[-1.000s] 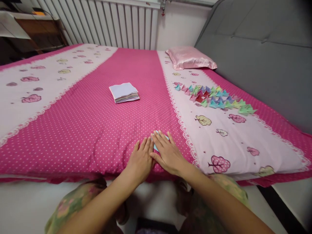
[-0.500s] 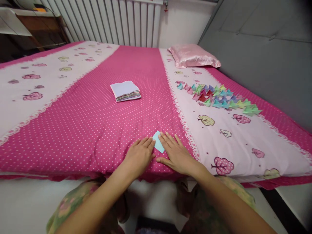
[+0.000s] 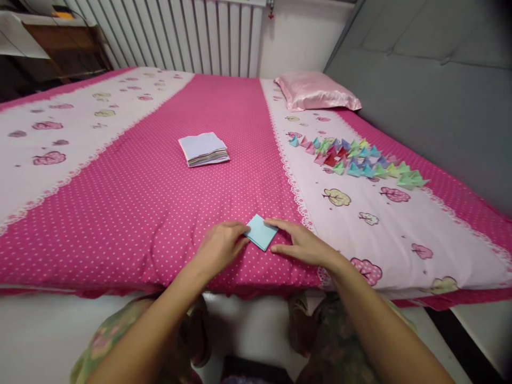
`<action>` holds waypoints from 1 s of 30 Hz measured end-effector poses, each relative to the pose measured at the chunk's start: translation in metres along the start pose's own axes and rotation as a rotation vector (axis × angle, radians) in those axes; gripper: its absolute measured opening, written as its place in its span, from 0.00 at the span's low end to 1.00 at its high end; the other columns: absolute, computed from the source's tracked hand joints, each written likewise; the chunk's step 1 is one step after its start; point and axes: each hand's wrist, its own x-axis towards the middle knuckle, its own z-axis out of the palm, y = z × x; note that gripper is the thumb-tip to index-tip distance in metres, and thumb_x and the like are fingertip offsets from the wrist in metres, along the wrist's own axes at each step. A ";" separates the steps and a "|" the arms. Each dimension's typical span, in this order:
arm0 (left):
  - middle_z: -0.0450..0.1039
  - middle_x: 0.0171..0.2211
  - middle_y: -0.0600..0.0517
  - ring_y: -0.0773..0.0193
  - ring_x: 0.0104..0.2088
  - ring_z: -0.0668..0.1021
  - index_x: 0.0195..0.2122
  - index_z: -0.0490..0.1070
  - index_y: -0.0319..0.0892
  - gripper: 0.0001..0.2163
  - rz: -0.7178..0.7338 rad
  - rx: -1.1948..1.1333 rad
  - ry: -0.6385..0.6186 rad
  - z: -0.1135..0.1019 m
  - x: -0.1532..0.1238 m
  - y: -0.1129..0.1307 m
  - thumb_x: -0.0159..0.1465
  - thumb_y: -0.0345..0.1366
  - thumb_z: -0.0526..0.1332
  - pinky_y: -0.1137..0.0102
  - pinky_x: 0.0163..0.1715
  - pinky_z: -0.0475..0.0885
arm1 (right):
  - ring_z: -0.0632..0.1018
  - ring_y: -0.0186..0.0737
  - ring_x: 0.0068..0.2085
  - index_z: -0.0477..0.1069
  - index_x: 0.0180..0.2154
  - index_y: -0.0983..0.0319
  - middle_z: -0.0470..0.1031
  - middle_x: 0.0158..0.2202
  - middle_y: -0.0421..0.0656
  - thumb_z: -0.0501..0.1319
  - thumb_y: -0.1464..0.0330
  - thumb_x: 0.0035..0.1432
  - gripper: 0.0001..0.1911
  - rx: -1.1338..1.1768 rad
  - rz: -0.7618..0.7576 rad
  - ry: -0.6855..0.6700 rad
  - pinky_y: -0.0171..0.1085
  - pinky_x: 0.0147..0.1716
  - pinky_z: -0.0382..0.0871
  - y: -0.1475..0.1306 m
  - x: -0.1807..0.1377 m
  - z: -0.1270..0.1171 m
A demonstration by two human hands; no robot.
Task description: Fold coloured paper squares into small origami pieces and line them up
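Note:
A light-blue piece of folded paper (image 3: 262, 232) lies near the bed's front edge, turned like a diamond, with layers showing along its lower edge. At its left corner, my left hand (image 3: 222, 244) is closed, thumb and fingers pinching the paper. My right hand (image 3: 301, 241) is open on the other side, thumb and fingers apart around the right corner. Its fingertips touch or nearly touch the paper's upper right edge. Farther back on the bed sits a stack of paper sheets (image 3: 205, 149), pale lilac on top.
Several small folded paper boats (image 3: 366, 169) in many colours stand in rows to the right on the bedspread (image 3: 224, 197). A pink satin pillow (image 3: 318, 92) lies beyond them. The grey headboard (image 3: 432, 106) rises on the right; a white radiator (image 3: 172, 37) stands behind the bed.
The blue paper has gone from a pointed shape under my flat hands to a fuller diamond. My left fingers have closed on its corner, and my right hand has lifted and shifted right.

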 end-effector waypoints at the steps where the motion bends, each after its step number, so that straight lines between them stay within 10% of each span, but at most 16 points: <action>1: 0.75 0.39 0.47 0.61 0.38 0.76 0.41 0.71 0.41 0.10 0.000 0.002 0.001 0.000 0.000 -0.001 0.59 0.31 0.56 0.67 0.39 0.71 | 0.66 0.45 0.56 0.60 0.55 0.61 0.64 0.56 0.47 0.61 0.65 0.52 0.28 0.023 0.005 0.003 0.47 0.55 0.58 0.001 0.000 -0.001; 30: 0.76 0.37 0.48 0.61 0.37 0.76 0.37 0.74 0.41 0.12 -0.215 0.040 0.010 -0.001 0.004 0.010 0.60 0.33 0.52 0.69 0.37 0.67 | 0.72 0.42 0.49 0.70 0.46 0.61 0.73 0.48 0.45 0.58 0.73 0.51 0.18 0.107 0.114 0.070 0.43 0.51 0.62 0.002 0.010 0.000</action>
